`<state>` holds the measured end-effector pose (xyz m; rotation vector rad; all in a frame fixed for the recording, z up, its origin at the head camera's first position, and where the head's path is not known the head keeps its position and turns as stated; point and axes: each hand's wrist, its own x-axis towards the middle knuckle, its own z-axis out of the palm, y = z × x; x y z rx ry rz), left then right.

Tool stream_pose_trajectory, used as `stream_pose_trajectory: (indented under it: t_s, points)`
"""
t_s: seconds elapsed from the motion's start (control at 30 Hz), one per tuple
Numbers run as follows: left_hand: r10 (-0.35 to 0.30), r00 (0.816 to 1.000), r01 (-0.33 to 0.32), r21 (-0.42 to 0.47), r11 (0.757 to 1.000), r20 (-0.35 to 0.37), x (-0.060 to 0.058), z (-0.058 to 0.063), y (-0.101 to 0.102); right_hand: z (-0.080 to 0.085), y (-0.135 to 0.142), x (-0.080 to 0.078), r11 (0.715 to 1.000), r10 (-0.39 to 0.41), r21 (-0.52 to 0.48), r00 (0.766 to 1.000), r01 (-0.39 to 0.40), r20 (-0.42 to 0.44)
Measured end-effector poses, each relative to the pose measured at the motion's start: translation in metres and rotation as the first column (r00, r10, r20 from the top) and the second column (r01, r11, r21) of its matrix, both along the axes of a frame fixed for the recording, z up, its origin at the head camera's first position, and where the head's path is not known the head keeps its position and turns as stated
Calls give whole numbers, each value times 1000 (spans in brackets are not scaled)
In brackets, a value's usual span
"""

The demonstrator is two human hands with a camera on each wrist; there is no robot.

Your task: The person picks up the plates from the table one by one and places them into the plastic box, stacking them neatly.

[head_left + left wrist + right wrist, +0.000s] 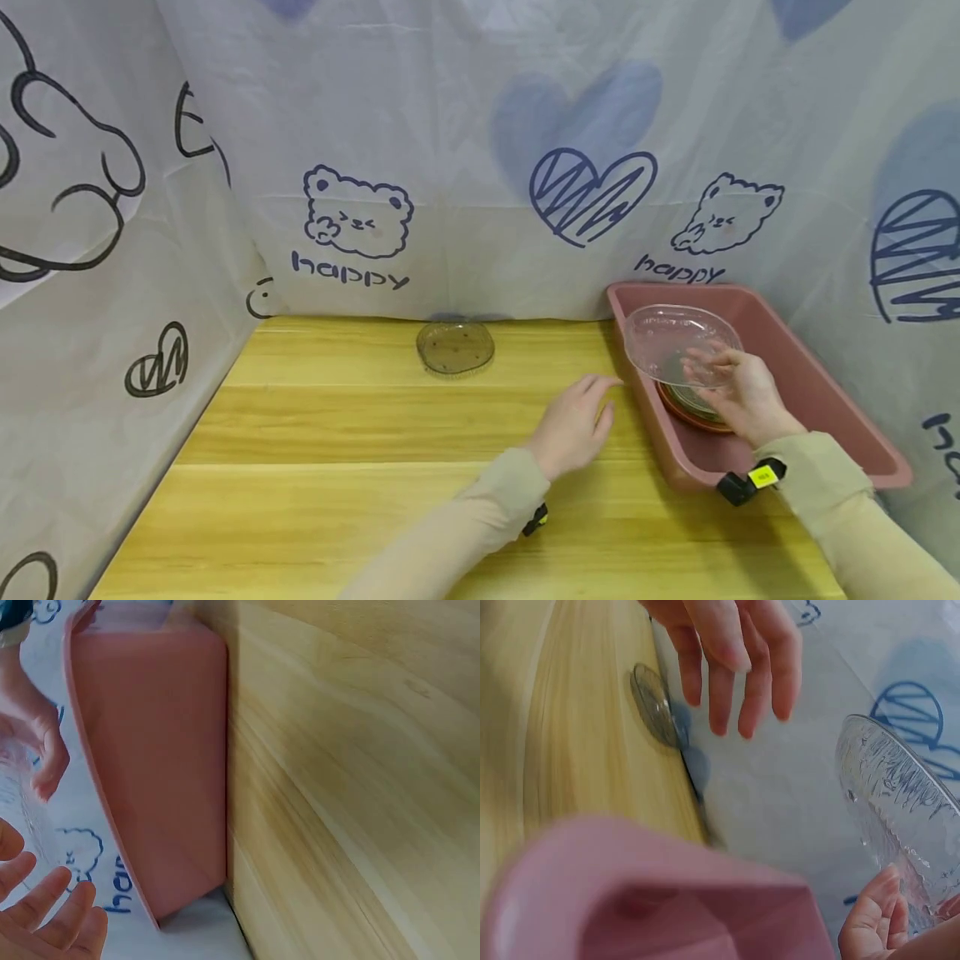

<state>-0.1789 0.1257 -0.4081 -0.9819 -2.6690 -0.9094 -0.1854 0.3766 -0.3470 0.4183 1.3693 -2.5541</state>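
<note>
My right hand (744,398) grips a clear, shallow plate (660,335) at its near edge and holds it tilted over the pink basin (813,375). In the right wrist view, the thumb lies against the textured side of the clear plate (885,799). My left hand (572,427) hovers over the table just left of the basin, fingers loosely extended toward it and holding nothing. A second see-through plate (455,350), greyish and with a scalloped edge, sits at the back middle of the table.
Inside the basin, partly hidden beneath the held plate, lie round dishes with an orange-brown rim (686,408). The basin stands at the right end of the wooden table (337,433). A printed white cloth (450,167) hangs behind and along the sides.
</note>
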Motion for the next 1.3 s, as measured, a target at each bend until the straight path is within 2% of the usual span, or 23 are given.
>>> stream_pose_trajectory:
  t_s: [0.2, 0.33, 0.43, 0.57, 0.8, 0.93, 1.1, 1.3]
  points:
    - [-81, 987, 68, -93, 993, -138, 5, -4, 16, -3, 20, -4, 999, 5, 32, 1000, -6, 10]
    - [-141, 969, 103, -187, 977, -201, 9, -5, 30, -6, 31, -7, 998, -6, 63, 1000, 6, 2]
    - [-176, 955, 114, -253, 961, -238, 12, -6, 39, -7, 36, -9, 992, -13, 124, 1000, 14, -9]
    - [-215, 946, 137, -300, 944, -242, 15, -5, 48, -7, 43, -11, 975, -16, 221, 1000, 17, -9]
    - [-217, 955, 127, -383, 915, -202, 19, -11, 60, -8, 55, -17, 943, -34, 332, 999, 36, -13]
    - [-207, 961, 119, -402, 908, -183, 20, -16, 64, -7, 60, -20, 939, -74, 337, 997, 67, 6]
    - [-188, 969, 113, -388, 915, -161, 20, -17, 66, -8, 68, -25, 942, -112, 318, 994, 106, -1]
    - [-178, 961, 84, -387, 918, -212, 20, -15, 66, -14, 78, -33, 959, -131, 254, 991, 126, 3]
